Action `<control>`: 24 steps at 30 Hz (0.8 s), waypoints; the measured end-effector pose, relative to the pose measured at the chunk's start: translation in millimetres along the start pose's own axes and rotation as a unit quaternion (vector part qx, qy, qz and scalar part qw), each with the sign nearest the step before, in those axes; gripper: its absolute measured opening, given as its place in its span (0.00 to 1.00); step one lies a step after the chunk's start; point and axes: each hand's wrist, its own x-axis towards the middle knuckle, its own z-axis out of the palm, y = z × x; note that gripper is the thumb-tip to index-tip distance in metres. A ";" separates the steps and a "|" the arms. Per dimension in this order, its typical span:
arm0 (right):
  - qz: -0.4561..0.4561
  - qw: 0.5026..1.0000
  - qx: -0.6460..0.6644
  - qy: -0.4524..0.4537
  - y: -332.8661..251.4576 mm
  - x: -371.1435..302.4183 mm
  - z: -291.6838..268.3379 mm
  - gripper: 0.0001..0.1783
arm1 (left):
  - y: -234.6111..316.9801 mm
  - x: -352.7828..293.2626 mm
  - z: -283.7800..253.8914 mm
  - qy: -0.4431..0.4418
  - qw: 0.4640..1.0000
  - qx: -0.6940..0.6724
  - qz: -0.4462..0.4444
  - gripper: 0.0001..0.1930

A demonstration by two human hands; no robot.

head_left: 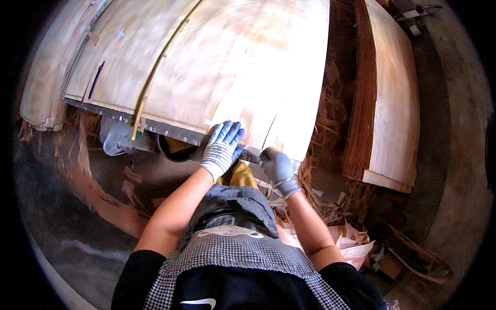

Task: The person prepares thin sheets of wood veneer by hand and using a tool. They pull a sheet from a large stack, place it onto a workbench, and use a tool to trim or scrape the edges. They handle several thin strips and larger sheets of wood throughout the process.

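A large pale wood veneer sheet (206, 77) covers the worktable in front of me. My left hand (223, 150), in a blue-and-white striped glove, lies flat on its near edge with the fingers stretched forward. Just to the right, my right hand (279, 170) wears a grey glove and is closed at the table's front edge. From it toward the left hand sticks out a dark, flat, blade-like tool (251, 154); its handle is hidden in my fist. A small loose veneer strip (211, 123) lies by my left fingertips.
A long yellowish stick (155, 77) lies across the sheet and overhangs the front edge. Another veneer stack (392, 103) stands at the right, and more sheets (51, 77) at the far left. Veneer scraps (330, 111) litter the floor. A clear plastic bag (116, 137) hangs below the edge.
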 end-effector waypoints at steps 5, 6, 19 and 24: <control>0.085 0.956 0.253 -0.121 40.1 52.8 -52.4 0.13 | 43.8 24.4 -17.7 0.048 0.999 0.012 -0.008 0.28; 0.081 0.965 0.226 -0.108 48.2 60.1 -50.4 0.14 | 53.4 30.0 -10.0 0.031 0.999 -0.025 0.029 0.29; 0.127 0.987 -0.093 0.035 112.0 0.2 -73.6 0.18 | 88.2 51.0 -9.5 -0.080 0.997 0.012 0.009 0.25; 0.097 0.991 0.048 0.079 93.1 3.3 -75.5 0.13 | 99.3 69.8 22.3 -0.119 0.979 -0.026 0.161 0.22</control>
